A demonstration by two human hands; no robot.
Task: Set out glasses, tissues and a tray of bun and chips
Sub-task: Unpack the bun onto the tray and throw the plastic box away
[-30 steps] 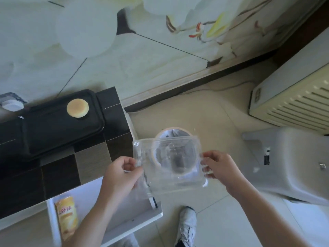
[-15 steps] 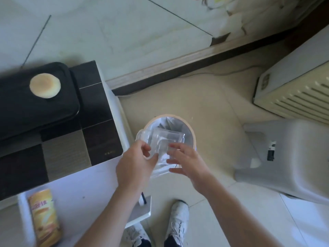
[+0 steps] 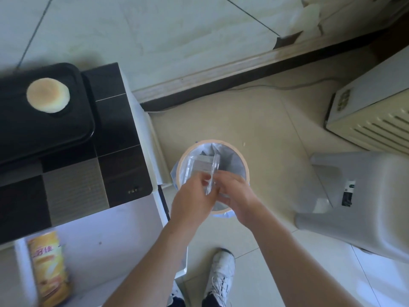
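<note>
Lit by soft daylight, slightly hazy, with wide-angle bending at the edges.

Showed a greenish-pale cast over wall (image 3: 137,29) and floor (image 3: 254,120). Threw only a faint shadow beside the stool (image 3: 358,196). Glared white on the clear box (image 3: 199,167) and bin (image 3: 243,165) liner. Smeared by motion at the hands and the can (image 3: 47,269). Curved straight lines near the frame's borders.

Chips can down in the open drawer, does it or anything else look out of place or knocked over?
The chips can lies on its side in the open white drawer, not yet on the black tray, where only the bun sits. Both hands, left and right, hold a folded clear plastic package over the bin. Nothing looks spilled.
</note>
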